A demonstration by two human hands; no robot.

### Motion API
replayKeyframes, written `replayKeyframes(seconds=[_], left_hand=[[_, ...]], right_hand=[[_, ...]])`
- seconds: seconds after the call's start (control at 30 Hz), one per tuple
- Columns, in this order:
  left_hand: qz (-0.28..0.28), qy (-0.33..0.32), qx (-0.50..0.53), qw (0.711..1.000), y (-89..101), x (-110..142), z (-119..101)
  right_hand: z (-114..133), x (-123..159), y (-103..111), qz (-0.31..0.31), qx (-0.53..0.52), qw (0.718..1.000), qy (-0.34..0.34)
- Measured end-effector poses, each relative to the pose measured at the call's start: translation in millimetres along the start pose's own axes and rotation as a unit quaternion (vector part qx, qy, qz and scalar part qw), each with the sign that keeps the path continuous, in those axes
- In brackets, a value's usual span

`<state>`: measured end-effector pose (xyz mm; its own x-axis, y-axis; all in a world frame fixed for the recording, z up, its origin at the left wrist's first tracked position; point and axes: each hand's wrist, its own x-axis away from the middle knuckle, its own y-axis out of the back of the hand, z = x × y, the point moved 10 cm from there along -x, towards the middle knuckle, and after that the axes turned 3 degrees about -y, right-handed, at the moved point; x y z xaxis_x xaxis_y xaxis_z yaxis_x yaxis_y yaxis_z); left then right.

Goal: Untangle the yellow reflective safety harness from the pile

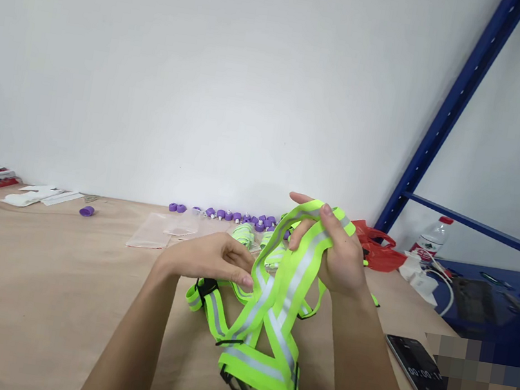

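Observation:
A neon-yellow reflective strap vest (269, 327) with grey stripes and black buckles hangs between my hands over the tan tabletop (30, 291). My right hand (337, 252) is raised, its fingers curled round the upper loop of the straps. My left hand (216, 258) is lower and to the left, pinching a strap near the crossing. The vest's lower end rests on the table, a black buckle (234, 387) at its front edge.
Several purple caps (222, 214) line the wall, with clear plastic bags (161, 232) and more folded vests (244, 235) in front. A red bag (377, 246), a water bottle (432, 239) and a blue shelf frame (448, 112) stand right. A phone (423, 376) lies near right.

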<state>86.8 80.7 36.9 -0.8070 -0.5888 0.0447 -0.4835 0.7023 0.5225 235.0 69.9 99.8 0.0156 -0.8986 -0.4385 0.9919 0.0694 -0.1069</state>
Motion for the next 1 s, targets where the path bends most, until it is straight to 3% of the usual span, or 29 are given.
replayKeyframes(seconds=[0.17, 0.3, 0.5, 0.67, 0.77, 0.83, 0.9, 0.97, 1.0], left_hand=[[-0.008, 0.012, -0.02, 1.0, -16.0, -11.4, -4.0], [-0.061, -0.014, -0.044, 0.997, -12.2, -20.2, -10.7], [-0.22, -0.051, -0.016, 0.974, 30.7, 12.0, -29.2], [-0.41, -0.106, 0.042, 0.905, 78.7, 61.6, -36.9], [-0.464, -0.134, 0.073, 0.873, 90.5, 78.2, -37.4], [-0.467, -0.129, 0.062, 0.873, 91.1, 79.3, -37.4], [-0.447, -0.117, 0.04, 0.886, 87.1, 74.9, -37.8], [-0.414, -0.094, 0.012, 0.905, 79.6, 67.4, -37.2], [-0.391, -0.074, -0.007, 0.917, 74.9, 62.6, -35.5]], right_hand=[[-2.6, 0.4, -0.9, -0.005, 0.013, 1.0, -0.018], [-2.3, 0.2, -3.1, 0.004, 0.022, 1.0, -0.017], [-5.3, -4.0, 2.6, 0.012, -0.007, 1.0, -0.019], [-19.2, -4.0, 9.4, 0.065, 0.062, 0.993, -0.074], [-40.6, 9.2, 2.5, 0.168, 0.182, 0.953, -0.172], [-40.8, 20.0, -3.3, 0.209, 0.227, 0.932, -0.191], [-14.7, 20.4, -4.4, 0.163, 0.223, 0.954, -0.115], [30.7, 20.5, 8.5, 0.04, 0.178, 0.983, 0.03], [50.1, 24.8, 18.8, -0.021, 0.15, 0.984, 0.096]])
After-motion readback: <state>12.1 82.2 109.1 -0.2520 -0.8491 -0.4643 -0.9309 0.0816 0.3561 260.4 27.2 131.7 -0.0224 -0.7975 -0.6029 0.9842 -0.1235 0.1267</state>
